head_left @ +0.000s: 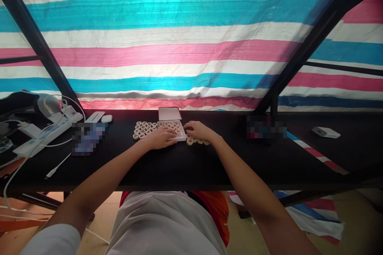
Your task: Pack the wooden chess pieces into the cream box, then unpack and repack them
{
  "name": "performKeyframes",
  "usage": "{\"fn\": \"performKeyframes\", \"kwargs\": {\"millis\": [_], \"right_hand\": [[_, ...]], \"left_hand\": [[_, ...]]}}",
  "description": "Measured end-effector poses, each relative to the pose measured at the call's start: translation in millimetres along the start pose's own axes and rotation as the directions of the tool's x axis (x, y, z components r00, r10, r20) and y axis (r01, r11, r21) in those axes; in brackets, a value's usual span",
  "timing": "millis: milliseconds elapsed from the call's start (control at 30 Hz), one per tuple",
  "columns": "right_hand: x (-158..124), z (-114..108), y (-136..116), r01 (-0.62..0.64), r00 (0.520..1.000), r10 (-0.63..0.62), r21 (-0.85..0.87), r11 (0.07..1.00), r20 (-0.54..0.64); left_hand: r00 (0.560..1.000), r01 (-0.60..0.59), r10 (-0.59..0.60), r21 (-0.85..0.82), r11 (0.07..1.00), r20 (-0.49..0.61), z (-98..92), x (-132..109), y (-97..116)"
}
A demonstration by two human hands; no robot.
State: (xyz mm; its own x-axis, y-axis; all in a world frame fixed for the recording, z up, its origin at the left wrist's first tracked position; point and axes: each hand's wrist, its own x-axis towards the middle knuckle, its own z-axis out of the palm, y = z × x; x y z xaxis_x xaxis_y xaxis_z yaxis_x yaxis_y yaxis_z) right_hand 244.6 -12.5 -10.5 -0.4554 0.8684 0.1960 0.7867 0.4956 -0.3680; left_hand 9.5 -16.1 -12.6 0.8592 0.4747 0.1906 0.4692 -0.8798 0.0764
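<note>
A small white box [180,137] holding round chess discs sits mid-table on the black table [179,167]. Its lid [169,113] lies just behind it. Several loose discs [143,129] lie in a cluster to the left of the box, and a few more discs [197,141] lie to its right. My left hand [160,138] rests at the box's front left corner, fingers curled on the discs inside. My right hand [198,130] hovers over the right-hand discs with fingers bent down onto them; what the fingertips pinch is too small to make out.
A white power strip [44,133] with plugs and cables lies at the far left, beside a white mouse [107,118] and a flat white piece [95,116]. A small white device [326,132] sits at the right. Black frame bars rise on both sides before a striped tarp.
</note>
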Motion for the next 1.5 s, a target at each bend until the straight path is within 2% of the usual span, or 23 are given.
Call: {"fn": "performKeyframes", "kwargs": {"millis": [133, 433, 700, 967, 1167, 1500], "right_hand": [[-0.4, -1.9, -1.5, 0.0, 0.998, 0.001, -0.016, 1.0, 0.057], [0.3, -2.6, -4.8, -0.018, 0.997, 0.021, -0.035, 0.999, 0.074], [0.9, -0.5, -0.6, -0.013, 0.996, 0.017, -0.05, 0.999, 0.082], [0.8, -2.1, -5.9, -0.015, 0.996, 0.021, -0.076, 0.997, 0.086], [-1.2, -4.5, -9.3, -0.028, 0.996, 0.033, -0.066, 0.997, 0.085], [-0.2, -4.1, -8.6, -0.033, 0.995, 0.04, -0.075, 0.997, 0.089]], "left_hand": [[1.0, 0.003, -0.003, 0.022, 1.0, -0.011, -0.4, -0.8, 0.6], [0.999, 0.006, -0.004, 0.04, 0.999, -0.045, -1.3, -2.0, 2.7], [1.0, -0.011, 0.011, 0.058, 0.998, -0.006, -1.0, -3.0, 2.8], [1.0, -0.008, 0.009, 0.071, 0.997, -0.021, -3.1, -2.9, 4.3], [0.999, -0.054, 0.054, 0.012, 0.998, 0.009, -6.1, -2.3, 9.1], [0.999, -0.033, 0.033, 0.001, 0.999, 0.018, -3.6, -2.8, 8.7]]}}
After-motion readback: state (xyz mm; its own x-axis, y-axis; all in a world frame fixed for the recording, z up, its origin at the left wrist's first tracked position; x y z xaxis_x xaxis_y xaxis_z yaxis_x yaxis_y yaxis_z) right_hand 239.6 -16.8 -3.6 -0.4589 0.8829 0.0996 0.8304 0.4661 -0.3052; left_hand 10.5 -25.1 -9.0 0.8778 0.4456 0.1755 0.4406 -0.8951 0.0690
